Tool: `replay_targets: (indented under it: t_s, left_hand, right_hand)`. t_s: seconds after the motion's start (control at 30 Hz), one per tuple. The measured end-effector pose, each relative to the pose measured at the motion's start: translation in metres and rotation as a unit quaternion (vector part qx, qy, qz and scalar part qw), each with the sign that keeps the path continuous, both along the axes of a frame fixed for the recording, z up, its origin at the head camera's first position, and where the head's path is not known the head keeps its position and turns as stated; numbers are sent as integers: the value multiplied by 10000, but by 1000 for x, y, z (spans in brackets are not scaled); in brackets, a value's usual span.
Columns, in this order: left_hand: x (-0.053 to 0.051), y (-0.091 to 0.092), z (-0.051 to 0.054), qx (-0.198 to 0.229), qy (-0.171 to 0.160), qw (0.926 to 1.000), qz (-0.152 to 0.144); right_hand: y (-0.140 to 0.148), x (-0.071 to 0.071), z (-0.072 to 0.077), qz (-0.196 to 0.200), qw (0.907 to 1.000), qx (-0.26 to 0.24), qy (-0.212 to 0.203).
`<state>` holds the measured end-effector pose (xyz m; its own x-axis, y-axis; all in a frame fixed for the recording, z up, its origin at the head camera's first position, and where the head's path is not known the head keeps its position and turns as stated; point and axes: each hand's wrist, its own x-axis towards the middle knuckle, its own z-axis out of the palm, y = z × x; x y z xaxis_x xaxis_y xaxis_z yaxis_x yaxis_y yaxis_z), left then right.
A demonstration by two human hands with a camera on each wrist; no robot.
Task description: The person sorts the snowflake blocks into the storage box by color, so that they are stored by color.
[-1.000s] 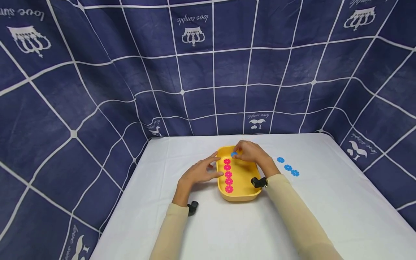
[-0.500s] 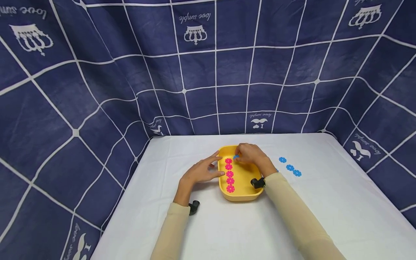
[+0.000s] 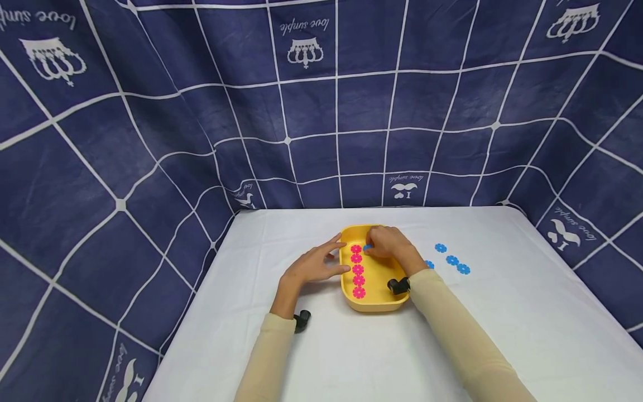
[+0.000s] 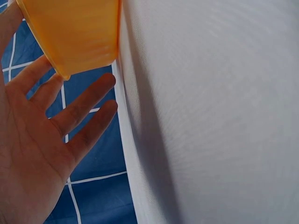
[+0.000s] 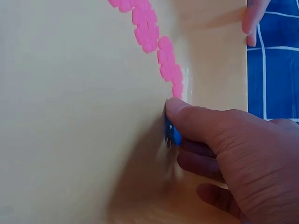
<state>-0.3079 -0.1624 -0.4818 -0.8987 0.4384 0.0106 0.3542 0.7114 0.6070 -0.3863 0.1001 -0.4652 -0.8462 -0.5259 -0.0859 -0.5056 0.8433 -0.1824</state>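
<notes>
Box (image 3: 379, 285), yellow and shallow, sits on the white bench (image 3: 331, 357) right of the frame's centre in the head view, its hollow facing up so both hands can get at it. Five pink flower pieces (image 3: 358, 269) form a line along its left side, perhaps using the wall as a guide. At the line's upper end, the right hand (image 3: 390, 243) has its fingers pinching a blue flower piece (image 3: 368, 248), a grip that seems to suit something so thin. The left hand (image 3: 315, 265) has its fingers spread at the left rim, probably to steady the box; how firmly, I cannot tell. Four other blue pieces (image 3: 452, 260) lie on the bench at right, likely for easy reach.
</notes>
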Motion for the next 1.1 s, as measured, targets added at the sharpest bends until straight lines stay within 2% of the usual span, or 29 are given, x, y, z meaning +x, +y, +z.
replay_targets:
  t_s: [0.37, 0.7, 0.9, 1.1]
  left_hand:
    - [1, 0, 2, 0, 12, 10000, 38]
    - [1, 3, 1, -19, -17, 10000, 76]
    - [2, 4, 1, -196, 16, 9995, 251]
    - [2, 2, 0, -67, 58, 9999, 110]
  right_hand:
    - [-3, 1, 0, 15, 9999, 130, 62]
    - [-3, 3, 3, -19, 10000, -2, -48]
    - [-1, 7, 9, -308, 9987, -357, -195]
    - [2, 10, 17, -541, 9943, -883, -238]
